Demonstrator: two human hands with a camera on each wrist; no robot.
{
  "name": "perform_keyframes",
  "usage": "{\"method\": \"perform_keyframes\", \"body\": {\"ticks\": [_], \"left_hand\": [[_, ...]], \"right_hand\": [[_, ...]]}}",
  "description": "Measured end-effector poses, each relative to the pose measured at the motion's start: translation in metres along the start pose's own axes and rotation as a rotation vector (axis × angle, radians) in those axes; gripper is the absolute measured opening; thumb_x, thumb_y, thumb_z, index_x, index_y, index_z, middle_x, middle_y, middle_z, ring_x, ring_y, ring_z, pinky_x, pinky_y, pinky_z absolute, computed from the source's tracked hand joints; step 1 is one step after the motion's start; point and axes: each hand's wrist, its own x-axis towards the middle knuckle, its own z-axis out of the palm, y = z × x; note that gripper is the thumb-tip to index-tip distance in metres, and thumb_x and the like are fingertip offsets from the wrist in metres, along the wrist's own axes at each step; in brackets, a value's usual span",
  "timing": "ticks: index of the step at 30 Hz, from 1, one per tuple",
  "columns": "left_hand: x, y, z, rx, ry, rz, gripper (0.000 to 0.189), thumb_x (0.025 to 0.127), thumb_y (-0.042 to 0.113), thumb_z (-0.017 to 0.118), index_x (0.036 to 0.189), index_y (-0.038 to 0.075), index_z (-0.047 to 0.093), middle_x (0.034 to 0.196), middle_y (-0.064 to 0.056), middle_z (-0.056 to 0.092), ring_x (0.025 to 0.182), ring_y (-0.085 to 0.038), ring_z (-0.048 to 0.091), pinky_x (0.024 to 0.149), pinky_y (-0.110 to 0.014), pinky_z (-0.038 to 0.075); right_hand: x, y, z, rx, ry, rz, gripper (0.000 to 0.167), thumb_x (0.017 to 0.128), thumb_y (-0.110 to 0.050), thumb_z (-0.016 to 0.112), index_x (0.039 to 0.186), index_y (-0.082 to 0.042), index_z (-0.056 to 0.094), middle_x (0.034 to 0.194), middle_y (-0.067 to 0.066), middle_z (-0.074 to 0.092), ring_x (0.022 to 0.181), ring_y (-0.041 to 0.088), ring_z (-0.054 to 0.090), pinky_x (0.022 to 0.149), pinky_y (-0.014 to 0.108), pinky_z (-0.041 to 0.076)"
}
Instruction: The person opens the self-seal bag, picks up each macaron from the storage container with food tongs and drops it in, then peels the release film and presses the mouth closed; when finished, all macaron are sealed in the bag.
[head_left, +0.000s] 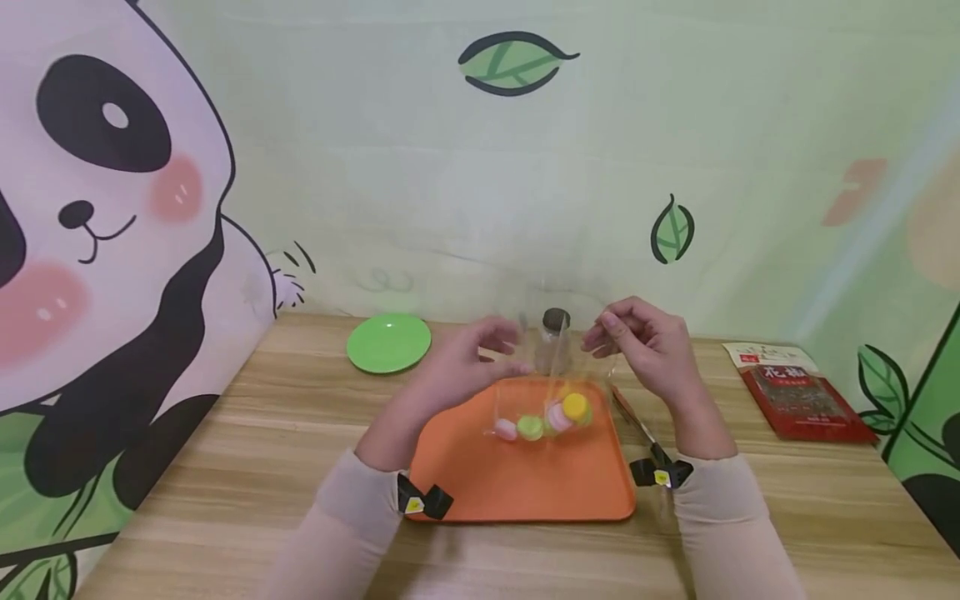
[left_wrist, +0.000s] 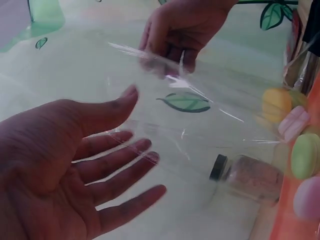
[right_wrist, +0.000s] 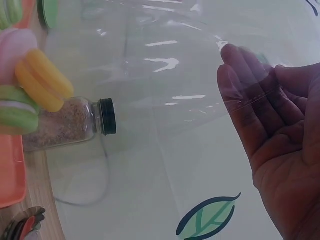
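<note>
A clear plastic bag (head_left: 517,402) hangs over the orange tray (head_left: 517,487), with several macarons at its bottom, among them a yellow one (head_left: 576,407), a green one (head_left: 530,427) and a pink one (head_left: 506,429). My right hand (head_left: 647,346) pinches the bag's upper edge between thumb and fingers, as the right wrist view shows in the thin film (right_wrist: 165,65). On the other side, my left hand (head_left: 480,358) has its fingers spread beside the bag's opening. In the left wrist view, its fingertips (left_wrist: 142,145) overlap the film's edge; whether they touch is unclear.
Behind the bag stands a glass jar with a dark lid (head_left: 556,318), brownish contents inside. A green plate (head_left: 388,342) lies at the back left. Tongs or a similar long utensil (head_left: 633,414) lie right of the tray. A red packet (head_left: 806,400) lies far right.
</note>
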Motion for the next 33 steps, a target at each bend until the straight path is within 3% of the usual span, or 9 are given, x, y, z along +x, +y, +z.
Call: {"method": "perform_keyframes", "body": {"ticks": [3,5,7,11,14,17,21,26,33], "left_hand": [[0.0,0.001,0.003,0.044,0.07,0.01,0.02,0.092,0.034,0.075,0.104,0.019,0.075,0.099,0.007,0.072,0.096,-0.014,0.066,0.077,-0.034,0.057],[0.0,0.0,0.001,0.06,0.099,0.024,0.01,0.092,0.034,0.075,0.095,0.025,0.076,0.09,0.012,0.072,0.089,-0.012,0.066,0.071,-0.034,0.056],[0.0,-0.003,-0.002,0.049,0.117,0.04,0.006,0.092,0.032,0.075,0.093,0.027,0.076,0.088,0.013,0.071,0.086,-0.012,0.066,0.07,-0.034,0.055],[0.003,-0.011,-0.008,-0.098,0.086,0.068,0.005,0.093,0.019,0.074,0.097,0.017,0.072,0.092,0.003,0.074,0.088,-0.016,0.07,0.077,-0.036,0.057],[0.005,-0.015,-0.007,-0.223,0.047,0.086,0.013,0.094,0.008,0.07,0.106,0.007,0.064,0.1,-0.007,0.075,0.093,-0.023,0.072,0.082,-0.037,0.057],[0.006,-0.014,-0.003,-0.272,0.02,0.1,0.025,0.095,0.008,0.07,0.116,0.005,0.057,0.107,-0.01,0.075,0.097,-0.025,0.072,0.085,-0.038,0.056],[0.007,-0.008,0.006,-0.254,0.029,0.101,0.035,0.094,0.021,0.073,0.127,0.013,0.061,0.11,-0.003,0.075,0.1,-0.018,0.071,0.086,-0.041,0.056],[0.007,-0.004,0.007,-0.309,0.104,0.129,0.019,0.095,0.018,0.071,0.112,0.01,0.075,0.103,-0.004,0.076,0.095,-0.019,0.073,0.084,-0.041,0.058],[0.0,-0.003,-0.011,-0.312,0.124,0.167,0.011,0.093,0.014,0.073,0.104,0.012,0.077,0.098,-0.005,0.076,0.088,-0.023,0.073,0.076,-0.04,0.06]], "right_hand": [[-0.001,0.0,-0.002,0.03,-0.03,0.024,0.007,0.1,0.005,0.055,0.097,0.009,0.06,0.084,0.024,0.071,0.072,0.025,0.074,0.062,0.037,0.059],[-0.002,0.0,-0.005,0.048,-0.075,0.063,0.003,0.098,0.005,0.058,0.1,0.008,0.058,0.087,0.026,0.071,0.075,0.026,0.074,0.063,0.037,0.06],[-0.003,0.001,-0.007,0.072,-0.132,0.107,0.011,0.097,0.006,0.061,0.105,0.007,0.055,0.091,0.027,0.072,0.077,0.028,0.074,0.064,0.038,0.06],[-0.005,0.003,-0.013,0.103,-0.221,0.17,0.022,0.095,0.007,0.063,0.114,0.007,0.052,0.098,0.025,0.073,0.083,0.029,0.074,0.068,0.039,0.06],[-0.008,0.004,-0.019,0.145,-0.237,0.195,0.024,0.095,0.008,0.062,0.117,0.007,0.052,0.101,0.023,0.073,0.089,0.029,0.074,0.073,0.041,0.06],[-0.011,0.003,-0.025,0.159,-0.225,0.234,0.021,0.094,0.008,0.064,0.113,0.006,0.056,0.099,0.022,0.074,0.089,0.029,0.074,0.077,0.041,0.059],[-0.011,-0.001,-0.028,0.092,-0.232,0.289,0.014,0.094,0.001,0.068,0.106,0.004,0.063,0.095,0.017,0.075,0.087,0.029,0.074,0.08,0.038,0.059],[-0.011,0.0,-0.031,0.099,-0.258,0.24,0.016,0.095,0.005,0.064,0.11,0.009,0.065,0.098,0.02,0.074,0.088,0.03,0.074,0.077,0.04,0.059],[-0.011,-0.004,-0.033,0.175,-0.252,0.146,0.018,0.095,0.012,0.058,0.112,0.015,0.064,0.103,0.022,0.073,0.089,0.029,0.074,0.074,0.04,0.06]]}}
